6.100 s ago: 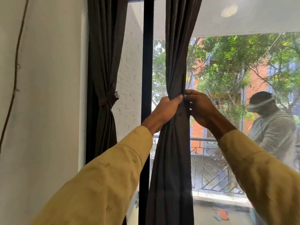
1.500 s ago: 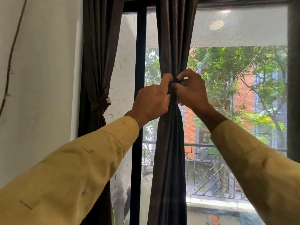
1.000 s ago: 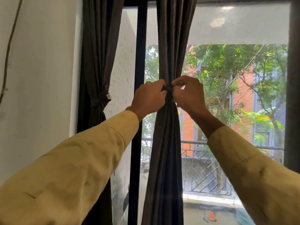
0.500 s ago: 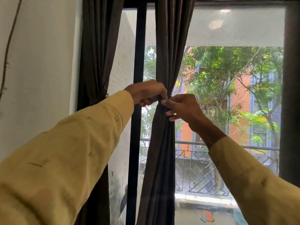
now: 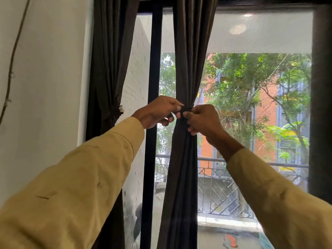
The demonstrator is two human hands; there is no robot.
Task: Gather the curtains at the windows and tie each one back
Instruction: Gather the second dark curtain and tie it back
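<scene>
Now both hands, left hand (image 5: 158, 112) and right hand (image 5: 203, 119), pinch the tie-back (image 5: 186, 110) around the middle curtain (image 5: 181, 168) at frame centre; knotting it snug seemingly comes next.

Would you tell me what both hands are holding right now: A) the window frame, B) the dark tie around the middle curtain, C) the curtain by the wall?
B: the left hand and right hand each pinch the dark tie wrapped around the gathered middle curtain.
</scene>
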